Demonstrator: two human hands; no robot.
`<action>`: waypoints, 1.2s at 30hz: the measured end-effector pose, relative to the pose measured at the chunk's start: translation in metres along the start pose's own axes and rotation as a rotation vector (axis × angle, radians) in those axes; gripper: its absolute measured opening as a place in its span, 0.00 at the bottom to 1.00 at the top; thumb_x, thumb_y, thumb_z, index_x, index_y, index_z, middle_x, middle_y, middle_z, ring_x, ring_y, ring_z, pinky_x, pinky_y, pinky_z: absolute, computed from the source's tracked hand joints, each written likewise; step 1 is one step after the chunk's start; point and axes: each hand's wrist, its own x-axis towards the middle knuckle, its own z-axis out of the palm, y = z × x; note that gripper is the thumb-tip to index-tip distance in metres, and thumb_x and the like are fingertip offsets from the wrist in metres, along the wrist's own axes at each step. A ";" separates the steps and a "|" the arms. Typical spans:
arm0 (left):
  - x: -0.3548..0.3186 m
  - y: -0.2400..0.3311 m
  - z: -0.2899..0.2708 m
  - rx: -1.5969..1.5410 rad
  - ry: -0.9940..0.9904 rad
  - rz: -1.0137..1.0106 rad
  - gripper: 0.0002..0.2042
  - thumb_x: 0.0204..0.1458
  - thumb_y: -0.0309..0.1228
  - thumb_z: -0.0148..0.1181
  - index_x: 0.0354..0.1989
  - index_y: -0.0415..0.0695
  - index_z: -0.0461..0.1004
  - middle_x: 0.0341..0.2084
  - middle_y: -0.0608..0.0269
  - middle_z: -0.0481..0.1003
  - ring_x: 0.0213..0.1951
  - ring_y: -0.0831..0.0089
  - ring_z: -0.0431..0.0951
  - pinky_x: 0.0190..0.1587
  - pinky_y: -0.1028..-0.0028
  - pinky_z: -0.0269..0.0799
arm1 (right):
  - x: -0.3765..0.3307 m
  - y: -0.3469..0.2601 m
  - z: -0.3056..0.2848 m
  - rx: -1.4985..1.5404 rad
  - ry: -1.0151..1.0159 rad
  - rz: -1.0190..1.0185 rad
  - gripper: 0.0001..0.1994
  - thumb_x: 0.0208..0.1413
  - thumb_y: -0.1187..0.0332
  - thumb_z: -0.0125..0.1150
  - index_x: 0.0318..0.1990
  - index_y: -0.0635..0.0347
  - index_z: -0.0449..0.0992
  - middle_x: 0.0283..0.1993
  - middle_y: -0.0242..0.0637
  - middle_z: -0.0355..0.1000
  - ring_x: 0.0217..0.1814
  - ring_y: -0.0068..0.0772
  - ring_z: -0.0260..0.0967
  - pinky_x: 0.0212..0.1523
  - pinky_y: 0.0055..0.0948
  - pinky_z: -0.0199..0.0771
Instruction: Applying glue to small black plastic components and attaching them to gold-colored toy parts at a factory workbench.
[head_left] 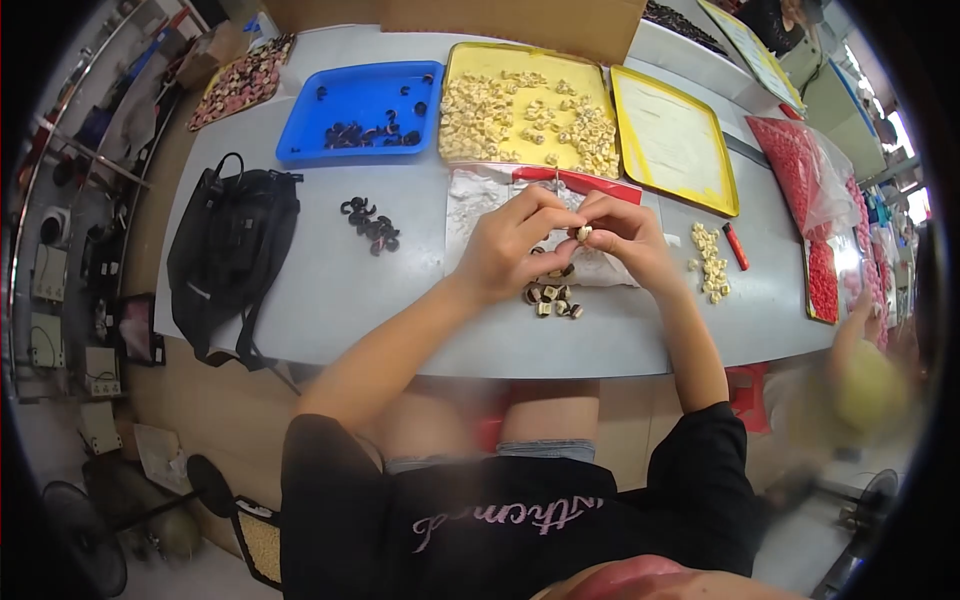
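Above the middle of the grey table, my left hand [505, 250] and my right hand [632, 238] meet fingertip to fingertip. Between them they pinch a small cream piece [584, 233]; a dark bit shows at its left side, too small to name. Below my fingers lies a loose group of small dark-and-cream pieces [548, 297], partly hidden by my left hand. A crumpled white sheet [600, 268] spreads under both hands. To the right of my right hand is a pile of cream pieces [712, 265]. Dark curved pieces [372, 228] lie left of my left hand.
A blue tray [300, 130] holds dark pieces. Beside it stand a yellow tray [530, 58] of cream pieces and a yellow-rimmed tray [675, 130]. A black bag [232, 250] lies at left, a red marker-like stick [736, 246] at right. A blurred person [865, 385] is at far right.
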 end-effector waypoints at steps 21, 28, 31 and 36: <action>0.000 0.000 -0.003 0.044 -0.025 0.107 0.15 0.37 0.23 0.67 0.36 0.48 0.74 0.31 0.66 0.71 0.32 0.67 0.76 0.30 0.71 0.74 | -0.002 0.005 0.004 0.016 -0.008 0.047 0.10 0.54 0.72 0.63 0.42 0.64 0.71 0.42 0.30 0.68 0.45 0.21 0.69 0.46 0.22 0.70; 0.006 -0.012 -0.009 0.150 -0.051 0.056 0.14 0.42 0.27 0.66 0.39 0.48 0.72 0.36 0.65 0.69 0.35 0.68 0.76 0.32 0.71 0.74 | 0.002 -0.007 0.004 -0.544 0.057 -0.161 0.11 0.45 0.74 0.69 0.36 0.62 0.76 0.34 0.31 0.70 0.36 0.22 0.65 0.37 0.22 0.67; 0.009 -0.019 -0.018 0.216 -0.070 0.013 0.13 0.42 0.25 0.65 0.37 0.49 0.73 0.36 0.66 0.69 0.35 0.69 0.75 0.34 0.72 0.74 | 0.002 -0.017 0.004 -0.677 0.009 -0.261 0.11 0.43 0.73 0.70 0.35 0.61 0.77 0.35 0.33 0.71 0.37 0.28 0.66 0.39 0.25 0.68; 0.008 -0.030 -0.024 0.285 -0.084 -0.054 0.08 0.43 0.22 0.64 0.32 0.46 0.75 0.35 0.65 0.72 0.36 0.67 0.75 0.37 0.71 0.73 | -0.002 -0.015 0.011 -0.759 -0.120 -0.222 0.11 0.42 0.70 0.70 0.34 0.61 0.78 0.34 0.35 0.70 0.40 0.34 0.68 0.41 0.29 0.69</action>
